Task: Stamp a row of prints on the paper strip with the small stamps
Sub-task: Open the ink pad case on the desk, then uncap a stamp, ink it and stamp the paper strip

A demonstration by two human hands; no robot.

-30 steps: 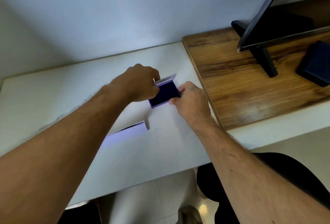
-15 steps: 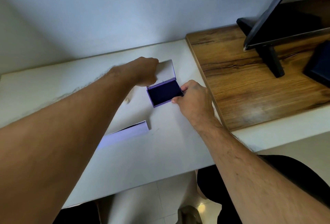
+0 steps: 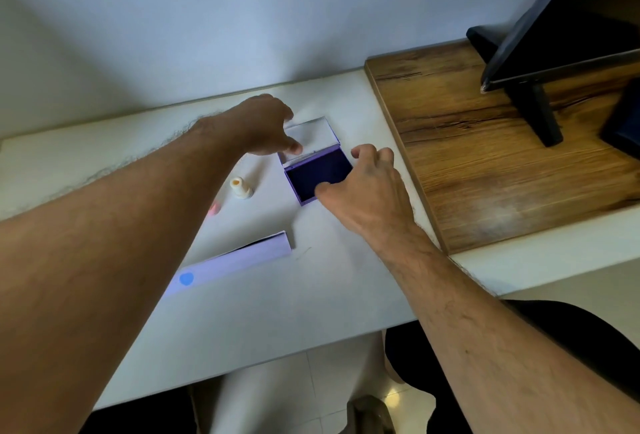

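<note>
Flanking one open ink pad [image 3: 320, 175]: left hand [image 3: 266, 125] and right hand [image 3: 372, 187], both spread, empty; nearby, two small stamps [image 3: 241, 187], one paper strip [image 3: 235, 260].

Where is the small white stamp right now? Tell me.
In the head view, the small white stamp stands upright on the white table, just left of the open ink pad and beside the left forearm.

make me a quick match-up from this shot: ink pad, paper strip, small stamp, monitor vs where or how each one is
1. ink pad
2. paper strip
3. small stamp
4. monitor

a. upright, left of the pad
b. on the wooden board
c. lid open, between the hands
d. flat, nearest the table's front edge

Pairs: 1-c, 2-d, 3-a, 4-b
</note>
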